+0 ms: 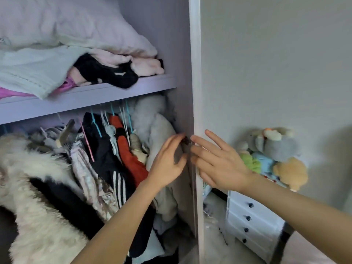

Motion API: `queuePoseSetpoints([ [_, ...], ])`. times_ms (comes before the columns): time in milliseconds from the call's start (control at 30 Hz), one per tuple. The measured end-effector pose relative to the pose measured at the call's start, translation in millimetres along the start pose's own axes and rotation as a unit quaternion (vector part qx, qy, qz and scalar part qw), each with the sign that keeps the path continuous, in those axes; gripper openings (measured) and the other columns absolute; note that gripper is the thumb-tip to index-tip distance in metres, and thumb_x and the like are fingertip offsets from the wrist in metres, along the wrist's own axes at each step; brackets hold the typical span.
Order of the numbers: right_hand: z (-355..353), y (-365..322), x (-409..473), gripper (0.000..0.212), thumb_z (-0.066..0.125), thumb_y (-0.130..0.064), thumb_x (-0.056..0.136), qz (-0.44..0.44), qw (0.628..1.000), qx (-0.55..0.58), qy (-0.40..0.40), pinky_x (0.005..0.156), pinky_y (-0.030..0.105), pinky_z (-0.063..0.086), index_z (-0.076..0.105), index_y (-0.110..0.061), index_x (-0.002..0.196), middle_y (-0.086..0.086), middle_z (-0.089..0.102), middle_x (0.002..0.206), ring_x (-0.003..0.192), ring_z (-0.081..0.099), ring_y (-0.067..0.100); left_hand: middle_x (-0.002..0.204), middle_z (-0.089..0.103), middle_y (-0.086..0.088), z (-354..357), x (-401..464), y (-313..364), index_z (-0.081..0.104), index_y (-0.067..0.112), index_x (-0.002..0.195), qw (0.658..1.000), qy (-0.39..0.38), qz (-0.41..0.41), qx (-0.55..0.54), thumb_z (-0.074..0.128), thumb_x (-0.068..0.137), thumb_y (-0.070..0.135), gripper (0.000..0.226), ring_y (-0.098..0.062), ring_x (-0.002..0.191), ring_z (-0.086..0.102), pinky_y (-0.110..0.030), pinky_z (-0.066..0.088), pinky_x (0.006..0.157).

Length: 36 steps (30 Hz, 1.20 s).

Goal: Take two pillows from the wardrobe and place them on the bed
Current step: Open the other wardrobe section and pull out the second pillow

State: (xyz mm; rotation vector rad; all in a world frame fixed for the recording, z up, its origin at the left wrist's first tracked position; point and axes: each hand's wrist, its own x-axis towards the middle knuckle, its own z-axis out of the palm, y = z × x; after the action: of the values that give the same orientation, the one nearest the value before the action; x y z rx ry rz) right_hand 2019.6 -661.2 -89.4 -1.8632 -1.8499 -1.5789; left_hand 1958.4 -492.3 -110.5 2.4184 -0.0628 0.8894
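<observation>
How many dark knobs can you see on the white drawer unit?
4, down the front of the white drawer unit: at and. More may be hidden.

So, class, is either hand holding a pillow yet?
No: the left hand and right hand are both open and empty at the wardrobe's side panel, while a pillow lies on the top shelf.

Wardrobe shelf (91,96) is pale lilac, pillow (72,23) on top a soft pinkish white. Below hang a rust-orange garment (131,159), a black one with white stripes (118,185), and a cream fluffy coat (38,206). White drawers (253,218) have dark knobs.
</observation>
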Motion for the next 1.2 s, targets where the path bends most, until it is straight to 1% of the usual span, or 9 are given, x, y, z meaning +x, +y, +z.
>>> queuePoseSetpoints([
  [133,-31.9,25.3,-56.2,0.027,0.031,-0.007,0.089,0.108,0.993,0.032,-0.034,0.103,0.035,0.034,0.057,-0.003,0.095,0.015,0.046,0.118,0.130,0.035,0.032,0.153,0.014,0.008,38.4,29.6,37.0,0.015,0.032,0.143,0.995,-0.070,0.074,-0.016,0.054,0.088,0.018,0.068,0.002,0.134,0.014,-0.020,0.020,0.109],
  [300,-52.7,54.3,-94.0,0.040,0.038,-0.006,0.076,0.254,0.965,0.013,-0.059,0.087,0.016,0.030,0.057,-0.008,0.111,0.021,0.042,0.137,0.131,0.034,0.033,0.155,-0.011,0.014,87.1,69.2,74.3,0.002,0.038,0.144,0.983,-0.135,0.121,0.027,0.052,0.087,0.017,0.078,-0.018,0.140,0.017,-0.038,0.043,0.098],
  [433,-41.2,85.0,-112.0,0.046,0.035,-0.005,0.076,0.334,0.941,0.020,-0.051,0.094,0.040,0.044,0.052,-0.003,0.119,0.029,0.038,0.138,0.132,0.031,0.034,0.156,-0.013,0.006,116.5,92.0,88.2,0.005,0.032,0.145,0.975,-0.163,0.131,0.070,0.050,0.087,0.019,0.074,-0.022,0.139,0.024,-0.035,0.043,0.093],
  [567,-35.6,110.3,-117.5,0.048,0.031,-0.009,0.076,0.403,0.913,0.007,-0.061,0.070,0.034,0.054,0.048,-0.007,0.121,0.028,0.041,0.137,0.127,0.041,0.037,0.156,-0.015,0.005,130.5,114.0,88.2,0.002,0.033,0.145,0.962,-0.217,0.123,0.111,0.047,0.089,0.021,0.073,-0.020,0.144,0.007,-0.037,0.034,0.105],
  [633,-32.1,114.5,-118.0,0.049,0.029,-0.011,0.077,0.425,0.901,-0.008,-0.086,0.068,0.037,0.056,0.048,-0.008,0.122,0.026,0.044,0.136,0.126,0.042,0.040,0.155,-0.016,0.005,130.1,122.7,84.4,0.001,0.034,0.145,0.957,-0.230,0.120,0.132,0.046,0.091,0.021,0.071,-0.021,0.144,-0.002,-0.039,0.030,0.108],
  [733,-23.2,117.7,-110.6,0.050,0.028,-0.011,0.077,0.431,0.893,-0.029,-0.123,0.091,0.053,0.048,0.050,-0.005,0.121,0.025,0.050,0.131,0.124,0.044,0.043,0.156,-0.011,0.002,116.5,134.0,74.5,0.004,0.032,0.145,0.960,-0.209,0.114,0.150,0.044,0.093,0.021,0.067,-0.024,0.144,-0.005,-0.041,0.024,0.111],
  [800,-16.6,116.2,-98.2,0.050,0.029,-0.011,0.077,0.431,0.894,-0.026,-0.123,0.095,0.054,0.043,0.052,-0.003,0.120,0.025,0.053,0.128,0.121,0.046,0.043,0.157,-0.004,-0.002,99.1,140.7,65.0,0.011,0.029,0.145,0.967,-0.171,0.111,0.153,0.045,0.092,0.020,0.064,-0.024,0.144,-0.001,-0.040,0.021,0.112],
  [1033,24.3,100.1,-1.6,0.047,0.028,-0.015,0.075,0.385,0.918,0.064,-0.074,0.083,0.040,0.051,0.059,-0.003,0.110,0.019,0.060,0.116,0.111,0.056,0.035,0.147,0.032,-0.008,-24.9,152.2,22.4,0.040,0.018,0.135,0.975,-0.025,0.074,0.210,0.049,0.089,0.018,0.047,-0.025,0.134,0.030,-0.040,0.032,0.107],
  [1200,68.1,98.2,98.1,0.048,0.028,-0.017,0.075,0.343,0.928,0.138,-0.033,0.068,0.039,0.056,0.063,-0.003,0.105,0.017,0.064,0.107,0.095,0.063,0.035,0.124,0.055,-0.017,-149.0,146.9,-11.2,0.055,0.008,0.120,0.946,0.083,0.079,0.304,0.046,0.078,0.021,0.045,-0.038,0.108,0.054,-0.047,0.048,0.083],
])
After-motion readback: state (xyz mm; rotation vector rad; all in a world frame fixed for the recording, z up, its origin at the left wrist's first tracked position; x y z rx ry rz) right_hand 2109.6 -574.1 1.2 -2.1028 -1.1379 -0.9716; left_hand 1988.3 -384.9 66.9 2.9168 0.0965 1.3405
